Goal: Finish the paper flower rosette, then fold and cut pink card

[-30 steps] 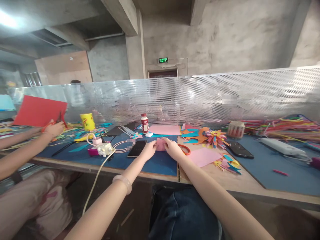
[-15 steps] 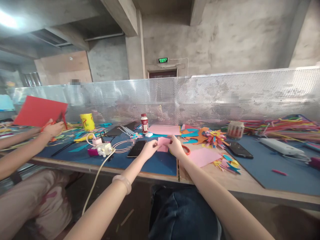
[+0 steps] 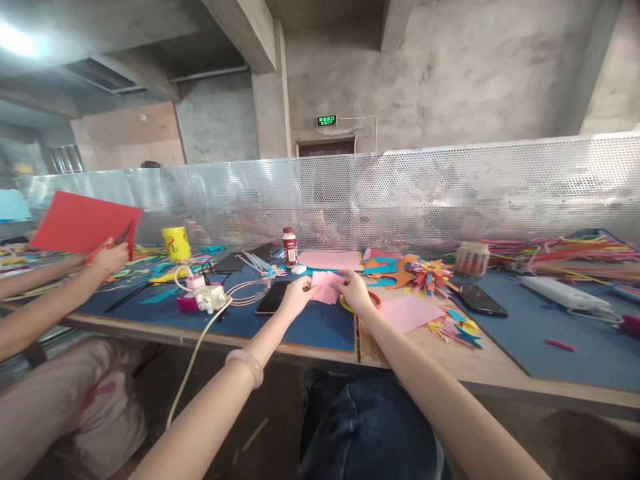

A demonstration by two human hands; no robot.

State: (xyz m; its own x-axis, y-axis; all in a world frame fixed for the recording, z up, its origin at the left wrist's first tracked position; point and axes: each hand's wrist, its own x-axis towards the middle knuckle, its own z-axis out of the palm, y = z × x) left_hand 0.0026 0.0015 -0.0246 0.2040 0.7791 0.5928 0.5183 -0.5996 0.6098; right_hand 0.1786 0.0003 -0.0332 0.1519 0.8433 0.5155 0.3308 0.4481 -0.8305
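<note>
A small piece of pink paper [image 3: 326, 288] is held up above the blue mat between my two hands. My left hand [image 3: 300, 297] pinches its left edge, and my right hand [image 3: 354, 293] grips the right edge. Its upper edge looks uneven, as if layers were offset. Scissors with orange and yellow handles [image 3: 374, 301] lie beside my right hand, partly hidden by it. To the left of my left hand rests a dark tablet or phone [image 3: 274, 297]. A larger pink sheet [image 3: 411, 315] lies right of my right forearm.
A co-worker's hand [image 3: 109, 259] at left holds scissors at a red sheet [image 3: 86, 223]. A bottle [image 3: 289, 247], paper flower [image 3: 430, 275], black phone [image 3: 481, 300] and power strip [image 3: 565, 295] stand or lie about. A cable [image 3: 193, 373] hangs over the table edge.
The pink paper has turned in my hands and its upper edge now shows offset corners. At left, the co-worker's scissors and red sheet have shifted slightly.
</note>
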